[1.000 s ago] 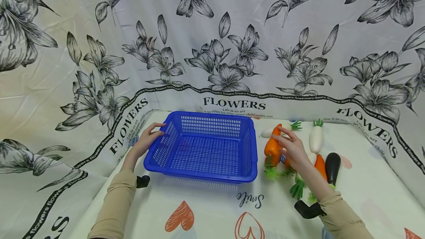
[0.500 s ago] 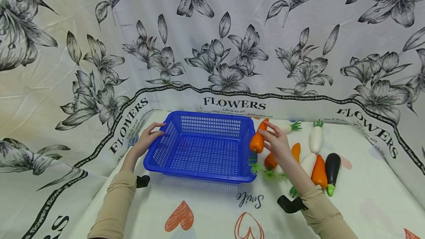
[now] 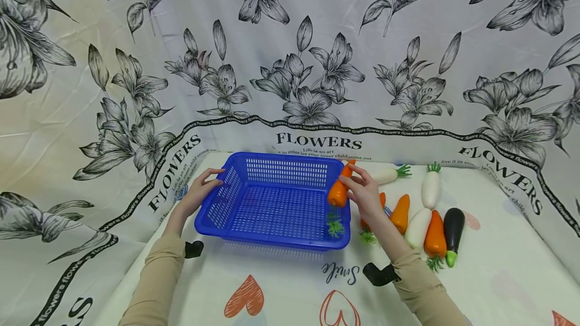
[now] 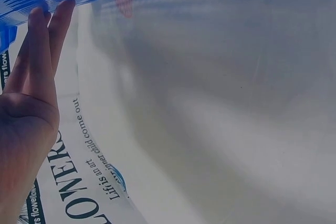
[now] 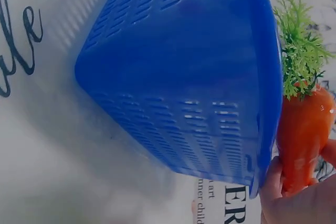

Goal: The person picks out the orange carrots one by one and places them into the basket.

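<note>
1. Toward the far edge of the bench [image 3: 290, 273], your right hand [image 3: 366, 197] has carried an orange carrot [image 3: 338, 192] leftward; it now hangs tilted, tip up, greens lowest, over the right rim of the blue basket [image 3: 276, 210].
2. That puts it, by my judgement, at the basket's mouth, held rather than set down.
3. Your right fingers are clamped on its narrow end.
4. Your left hand [image 3: 201, 192] is unmoved, fairly straight fingers touching the basket's left rim.
5. Toward the bench's right edge lie a dark eggplant [image 3: 454, 230], a carrot beside it [image 3: 436, 235] and an upright-lying white radish [image 3: 431, 190].
6. In the way: the basket's right rim, just beside the held carrot; your right forearm [image 3: 391, 240] partly hides another vegetable [image 3: 382, 199].
</note>
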`<state>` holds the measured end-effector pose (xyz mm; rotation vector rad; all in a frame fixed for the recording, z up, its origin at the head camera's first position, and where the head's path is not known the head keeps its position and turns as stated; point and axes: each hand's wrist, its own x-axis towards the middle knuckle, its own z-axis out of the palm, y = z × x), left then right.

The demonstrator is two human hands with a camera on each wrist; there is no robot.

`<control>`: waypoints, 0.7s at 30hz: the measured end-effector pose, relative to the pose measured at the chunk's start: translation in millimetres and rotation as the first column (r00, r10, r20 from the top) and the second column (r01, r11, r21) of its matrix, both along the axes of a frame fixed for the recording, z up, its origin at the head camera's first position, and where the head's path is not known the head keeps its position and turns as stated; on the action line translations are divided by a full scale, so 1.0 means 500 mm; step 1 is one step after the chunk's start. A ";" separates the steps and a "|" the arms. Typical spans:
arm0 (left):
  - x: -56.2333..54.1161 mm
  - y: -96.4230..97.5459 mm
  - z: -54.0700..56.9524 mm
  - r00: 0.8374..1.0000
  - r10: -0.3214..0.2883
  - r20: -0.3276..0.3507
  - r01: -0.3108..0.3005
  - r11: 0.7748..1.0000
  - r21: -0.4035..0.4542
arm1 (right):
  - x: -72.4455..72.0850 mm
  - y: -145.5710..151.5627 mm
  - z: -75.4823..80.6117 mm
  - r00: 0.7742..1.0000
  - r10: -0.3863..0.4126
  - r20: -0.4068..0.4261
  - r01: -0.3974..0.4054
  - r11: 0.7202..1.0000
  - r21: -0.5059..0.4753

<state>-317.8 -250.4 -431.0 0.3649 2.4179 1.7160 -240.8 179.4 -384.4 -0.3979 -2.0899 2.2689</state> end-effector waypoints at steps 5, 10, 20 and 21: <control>-0.002 -0.002 -0.005 1.000 0.010 -0.009 -0.011 1.000 -0.021 | -0.010 -0.022 -0.006 0.999 -0.001 -0.033 0.003 0.998 0.064; -0.004 -0.001 -0.008 1.000 0.011 -0.018 -0.012 1.000 -0.021 | -0.022 -0.049 -0.012 0.998 0.016 -0.053 -0.012 0.997 0.074; -0.005 -0.003 -0.013 0.999 0.020 -0.032 -0.020 1.000 -0.001 | -0.037 -0.104 -0.028 0.996 0.037 -0.086 -0.030 0.997 0.073; -0.005 -0.003 -0.013 0.999 0.023 -0.028 -0.023 1.000 0.002 | -0.039 -0.110 -0.030 0.996 0.035 -0.082 -0.029 0.997 0.073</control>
